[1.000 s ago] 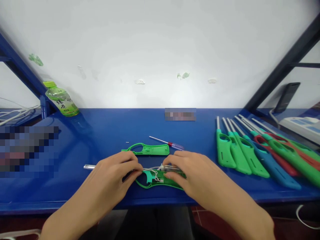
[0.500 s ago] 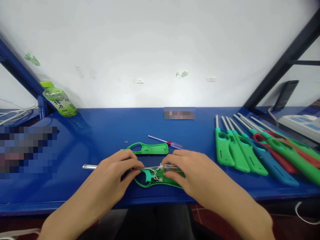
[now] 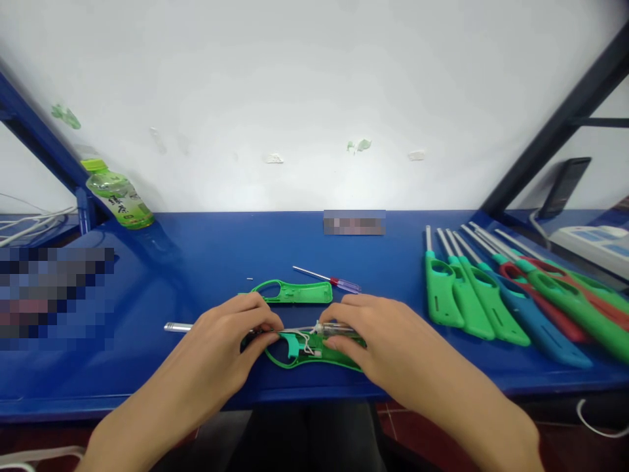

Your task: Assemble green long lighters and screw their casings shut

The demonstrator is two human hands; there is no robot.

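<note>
An opened green gas lighter (image 3: 344, 359) lies in front of me, its inside facing up. A turquoise trigger (image 3: 293, 345) and thin white wires (image 3: 309, 342) show in it. My left hand (image 3: 240, 331) is closed in a pinch on the wire at the lighter's neck; its fingers cover that part. Beyond it, the silver metal tube (image 3: 177, 327) sticks out to the left. My right hand (image 3: 366, 334) grips the clear fuel tank (image 3: 334, 329), lying over the wide end of the shell. Just behind both hands rests the other green shell half (image 3: 304, 293).
A screwdriver (image 3: 327, 279) and a small metal pin (image 3: 249, 279) lie behind the shell half. Several assembled lighters (image 3: 445, 295) are lined up on the right. A green drink bottle (image 3: 120, 196) stands at the back left. Blurred-out objects lie at left and back.
The camera view shifts slightly. Both hands stay in nearly the same place on the lighter, with only tiny finger movement.
</note>
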